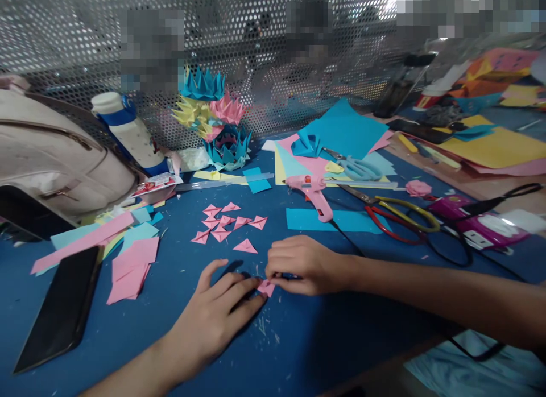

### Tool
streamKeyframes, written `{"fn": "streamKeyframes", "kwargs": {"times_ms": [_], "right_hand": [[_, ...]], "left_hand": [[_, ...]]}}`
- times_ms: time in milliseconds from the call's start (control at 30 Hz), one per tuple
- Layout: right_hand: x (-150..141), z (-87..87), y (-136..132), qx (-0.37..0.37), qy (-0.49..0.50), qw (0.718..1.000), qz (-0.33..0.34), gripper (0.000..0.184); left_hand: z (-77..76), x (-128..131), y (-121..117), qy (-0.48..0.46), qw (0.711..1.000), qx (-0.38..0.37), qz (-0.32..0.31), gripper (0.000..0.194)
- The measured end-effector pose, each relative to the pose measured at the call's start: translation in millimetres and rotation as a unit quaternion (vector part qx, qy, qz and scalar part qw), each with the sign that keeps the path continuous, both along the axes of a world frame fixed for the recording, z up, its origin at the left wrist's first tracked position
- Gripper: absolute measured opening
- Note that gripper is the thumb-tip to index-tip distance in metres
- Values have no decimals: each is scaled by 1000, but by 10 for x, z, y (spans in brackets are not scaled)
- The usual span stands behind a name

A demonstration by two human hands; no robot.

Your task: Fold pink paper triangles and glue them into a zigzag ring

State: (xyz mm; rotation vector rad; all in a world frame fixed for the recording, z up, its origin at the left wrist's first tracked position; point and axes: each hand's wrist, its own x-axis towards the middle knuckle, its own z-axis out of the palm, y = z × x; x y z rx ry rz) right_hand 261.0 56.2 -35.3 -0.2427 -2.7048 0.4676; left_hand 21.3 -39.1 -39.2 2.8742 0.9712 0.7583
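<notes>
Head feed: pink paper (267, 288) sits on the blue table (341, 340) between the two hands, below the lone pink triangle (245, 247). Right hand (305, 266) has its fingers curled, thumb and fingertip gripping the paper's edge. Left hand (222, 311) is at the other edge, outer finger lifted; I can't tell if it pinches or just presses.

Risks, my read: piece is tiny, so uneven finger pressure could skew or crease it. A sweep of the right forearm could snag the black cord (347, 238) and drag the glue gun (313, 187). Can't tell if it's hot.

Hard to see: fingers cover most of the paper, fold lines unreadable; right fingertips partly tucked away; both forearms cut off at the frame.
</notes>
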Motion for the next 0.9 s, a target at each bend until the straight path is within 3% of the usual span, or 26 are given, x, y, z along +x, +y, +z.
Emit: {"fn": "streamKeyframes", "kwargs": {"times_ms": [467,733,900], "right_hand": [[11,-2,31,-43,5,999,12,15],[-5,29,-10,-125,-6,992,-11,19],[-20,74,-65,-140,-45,989,-32,13]], "left_hand": [[-21,-13,-3,-19,999,-26,1,33],[33,31,-65,-66,988,-141,21,36],[74,55,-94,-42,990,-137,7,41]]}}
